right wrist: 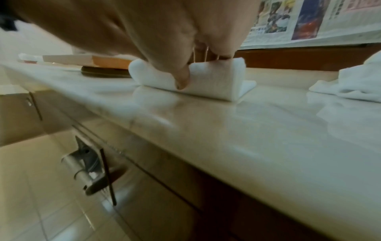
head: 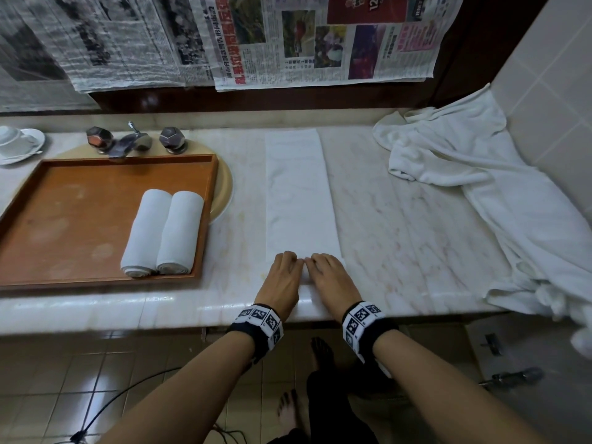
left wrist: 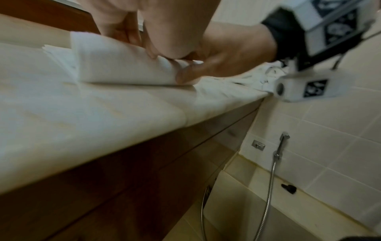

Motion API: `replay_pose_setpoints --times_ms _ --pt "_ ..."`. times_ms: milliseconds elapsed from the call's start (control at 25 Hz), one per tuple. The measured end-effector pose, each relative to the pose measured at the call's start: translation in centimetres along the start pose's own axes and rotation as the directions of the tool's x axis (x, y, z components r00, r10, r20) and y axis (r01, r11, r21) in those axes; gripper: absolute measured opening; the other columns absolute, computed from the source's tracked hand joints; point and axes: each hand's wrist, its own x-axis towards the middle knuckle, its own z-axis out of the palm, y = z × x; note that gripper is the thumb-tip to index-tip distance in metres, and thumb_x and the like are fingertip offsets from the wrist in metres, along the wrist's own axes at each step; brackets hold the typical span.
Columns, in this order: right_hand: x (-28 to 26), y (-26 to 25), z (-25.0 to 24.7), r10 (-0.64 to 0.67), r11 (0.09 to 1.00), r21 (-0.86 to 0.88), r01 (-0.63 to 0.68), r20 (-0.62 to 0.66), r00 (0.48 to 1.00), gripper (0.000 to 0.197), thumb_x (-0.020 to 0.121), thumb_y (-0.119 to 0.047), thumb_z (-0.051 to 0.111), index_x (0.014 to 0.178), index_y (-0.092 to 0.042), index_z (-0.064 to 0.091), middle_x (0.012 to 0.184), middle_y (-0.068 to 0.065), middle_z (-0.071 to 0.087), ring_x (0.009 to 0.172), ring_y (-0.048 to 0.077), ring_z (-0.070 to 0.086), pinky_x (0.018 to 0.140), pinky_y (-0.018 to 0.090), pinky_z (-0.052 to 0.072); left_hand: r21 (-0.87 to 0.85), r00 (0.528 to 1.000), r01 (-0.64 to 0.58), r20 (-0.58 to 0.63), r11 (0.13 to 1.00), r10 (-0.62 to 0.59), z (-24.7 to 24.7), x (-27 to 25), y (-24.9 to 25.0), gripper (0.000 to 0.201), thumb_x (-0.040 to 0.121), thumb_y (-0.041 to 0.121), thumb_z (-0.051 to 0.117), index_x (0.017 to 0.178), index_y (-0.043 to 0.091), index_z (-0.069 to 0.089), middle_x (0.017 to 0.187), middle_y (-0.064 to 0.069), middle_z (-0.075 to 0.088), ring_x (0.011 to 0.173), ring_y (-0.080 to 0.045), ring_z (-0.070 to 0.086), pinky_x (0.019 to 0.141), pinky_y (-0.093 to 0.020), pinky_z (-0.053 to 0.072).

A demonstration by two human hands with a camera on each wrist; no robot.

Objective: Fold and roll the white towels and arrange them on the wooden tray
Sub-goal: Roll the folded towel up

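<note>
A long folded white towel [head: 298,190] lies on the marble counter, running away from me. Its near end is turned up into a short roll [left wrist: 123,65] [right wrist: 214,78]. My left hand [head: 283,274] and right hand [head: 326,272] sit side by side on that roll, fingers curled over it and thumbs pressed at its near side. The wooden tray [head: 64,219] lies to the left over the sink, with two rolled white towels [head: 161,233] lying side by side at its right end.
A heap of loose white towels [head: 487,187] fills the counter's right side against the tiled wall. Faucet handles [head: 134,141] stand behind the tray, a cup and saucer [head: 17,144] at far left. Newspaper [head: 288,40] covers the back wall. The counter's front edge [head: 160,312] runs just behind my wrists.
</note>
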Motion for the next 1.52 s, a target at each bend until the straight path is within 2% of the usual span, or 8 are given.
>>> replay_pose_setpoints --times_ms 200,360,560,760,920,1120,1240,1520 --pt "0.2 0.8 -0.8 -0.031 0.995 0.094 0.017 0.150 0.988 0.059 0.082 0.005 0.053 0.139 -0.004 0.043 0.134 0.011 0.047 0.123 0.028 0.041 0.107 0.032 0.029 -0.093 1.000 0.013 -0.019 0.996 -0.015 0.1 -1.8 0.6 0.063 0.052 -0.019 0.056 0.112 -0.001 0.059 0.104 -0.018 0.056 0.100 -0.023 0.040 0.087 -0.030 0.043" --pt "-1.6 -0.3 1.1 0.001 0.998 -0.058 0.001 0.033 0.999 0.058 0.076 -0.011 0.069 0.130 0.005 0.052 0.122 0.019 0.056 0.112 0.035 0.054 0.105 0.043 0.042 -0.103 0.998 0.026 0.057 0.994 -0.020 0.2 -0.9 -0.6 0.044 0.073 0.003 0.031 0.104 0.001 0.062 0.101 -0.015 0.056 0.096 -0.023 0.044 0.084 -0.029 0.044" --pt "-0.6 -0.2 1.8 0.025 0.999 -0.045 -0.026 -0.019 1.000 0.053 0.074 -0.009 0.063 0.126 0.001 0.055 0.117 0.014 0.059 0.107 0.031 0.057 0.102 0.044 0.045 -0.008 0.983 0.080 0.164 0.997 -0.078 -0.1 1.8 -0.5 0.030 0.089 0.001 0.042 0.113 0.003 0.059 0.113 -0.013 0.051 0.103 -0.027 0.046 0.092 -0.034 0.042" --pt "0.8 1.1 0.2 0.000 0.983 0.181 -0.012 0.068 0.998 0.047 0.073 0.005 0.048 0.119 -0.004 0.057 0.114 0.011 0.058 0.105 0.029 0.051 0.101 0.037 0.039 -0.011 0.997 0.072 -0.039 0.997 -0.073 0.5 -0.5 0.4 0.058 0.057 -0.019 0.060 0.112 0.001 0.060 0.112 -0.016 0.056 0.105 -0.023 0.039 0.091 -0.029 0.044" --pt "0.0 0.6 0.7 0.024 0.984 0.174 -0.032 0.045 0.999 0.033 0.079 0.000 0.047 0.109 -0.008 0.057 0.104 0.008 0.057 0.094 0.025 0.049 0.093 0.039 0.041 -0.056 1.000 0.004 -0.028 0.998 -0.005 1.1 -2.1 0.0 0.069 0.048 -0.019 0.063 0.114 0.001 0.056 0.107 -0.016 0.056 0.101 -0.024 0.041 0.094 -0.032 0.035" --pt "-1.5 -0.9 2.6 0.034 0.999 -0.024 -0.037 -0.092 0.995 0.056 0.082 -0.019 0.057 0.132 0.001 0.044 0.126 0.017 0.052 0.117 0.034 0.049 0.108 0.048 0.033 -0.038 0.986 0.085 0.149 0.996 -0.078 0.0 1.1 -0.8 0.040 0.076 -0.007 0.060 0.115 0.003 0.060 0.109 -0.014 0.060 0.102 -0.031 0.054 0.090 -0.033 0.042" --pt "-0.4 -0.7 2.4 0.067 0.998 -0.005 -0.067 -0.039 0.997 0.065 0.072 -0.006 0.062 0.135 0.001 0.044 0.128 0.016 0.053 0.120 0.034 0.052 0.113 0.050 0.031 0.038 0.969 0.125 0.211 0.991 -0.130 -0.6 3.0 -0.6 0.037 0.091 0.000 0.042 0.125 0.007 0.052 0.121 -0.010 0.054 0.112 -0.027 0.046 0.094 -0.029 0.034" --pt "2.1 0.2 0.2 0.030 0.996 0.086 -0.039 0.101 0.994 0.042 0.077 0.001 0.046 0.117 -0.005 0.057 0.114 0.010 0.057 0.109 0.030 0.052 0.102 0.035 0.031 0.010 0.995 0.032 -0.093 0.999 -0.031 0.9 -0.3 0.5 0.056 0.054 -0.015 0.066 0.107 0.000 0.059 0.100 -0.014 0.057 0.095 -0.024 0.040 0.088 -0.032 0.035"
